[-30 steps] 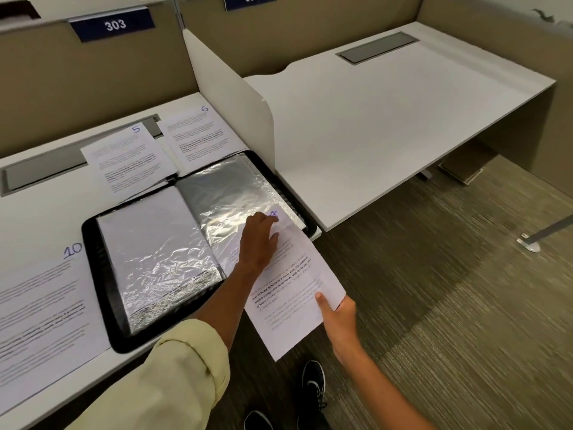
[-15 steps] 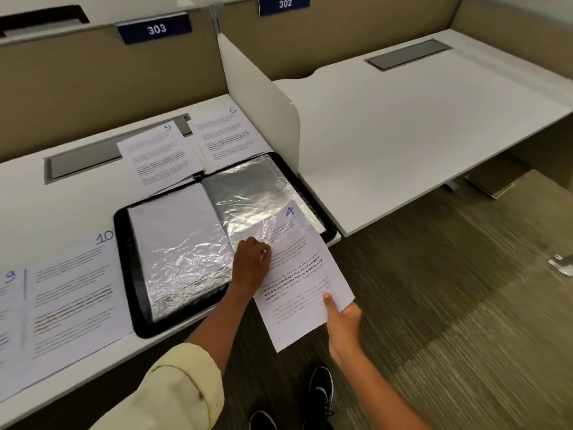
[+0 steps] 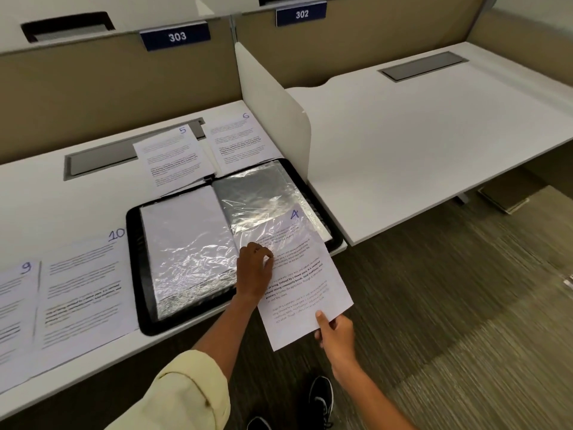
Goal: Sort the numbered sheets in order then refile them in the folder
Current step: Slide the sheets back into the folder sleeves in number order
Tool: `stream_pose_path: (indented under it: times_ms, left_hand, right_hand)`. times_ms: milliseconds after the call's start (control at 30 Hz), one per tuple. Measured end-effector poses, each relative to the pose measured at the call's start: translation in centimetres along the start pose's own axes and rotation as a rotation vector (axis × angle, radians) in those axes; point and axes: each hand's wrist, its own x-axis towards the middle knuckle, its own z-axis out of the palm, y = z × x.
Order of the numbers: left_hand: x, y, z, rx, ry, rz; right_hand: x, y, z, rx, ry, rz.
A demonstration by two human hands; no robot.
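A black folder (image 3: 134, 268) lies open on the white desk, with crinkled clear sleeves on both pages. The sheet marked 4 (image 3: 305, 293) has its top end inside the right-hand sleeve (image 3: 263, 200), and its lower half hangs past the desk edge. My left hand (image 3: 254, 271) pinches the lower edge of that sleeve, over the sheet. My right hand (image 3: 336, 332) grips the sheet's bottom right corner, thumb on top. Sheets 5 (image 3: 173, 159) and 6 (image 3: 240, 141) lie behind the folder. Sheets 10 (image 3: 83, 283) and 9 (image 3: 15, 308) lie to its left.
A white divider panel (image 3: 273, 103) stands just right of the folder, between desk 303 (image 3: 40, 206) and the neighbouring desk 302 (image 3: 434, 125). A grey cable hatch (image 3: 102, 158) is set into the desk behind sheet 5. Carpet and my shoes are below the desk edge.
Sheet 4 has slid further up into the right-hand sleeve, and its number now shows. My left hand has drawn back from the page's middle to the sleeve's lower edge. The camera has panned left.
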Motion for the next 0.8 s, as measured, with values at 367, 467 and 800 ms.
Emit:
stream_pose_path:
  times_ms: [367, 467, 800]
  left_hand:
    - [-0.4, 1.7, 0.8, -0.161, 0.035, -0.101]
    - [-0.4, 1.7, 0.7, -0.142, 0.037, -0.110]
    - [-0.6, 2.3, 1.2, -0.135, 0.064, -0.164]
  right_hand:
    - [3.0, -5.2, 2.7, 0.083, -0.104, -0.060]
    - [3.1, -5.1, 2.5, 0.112, -0.127, -0.040]
    - [5.5, -6.7, 3.0, 0.020, -0.139, -0.045]
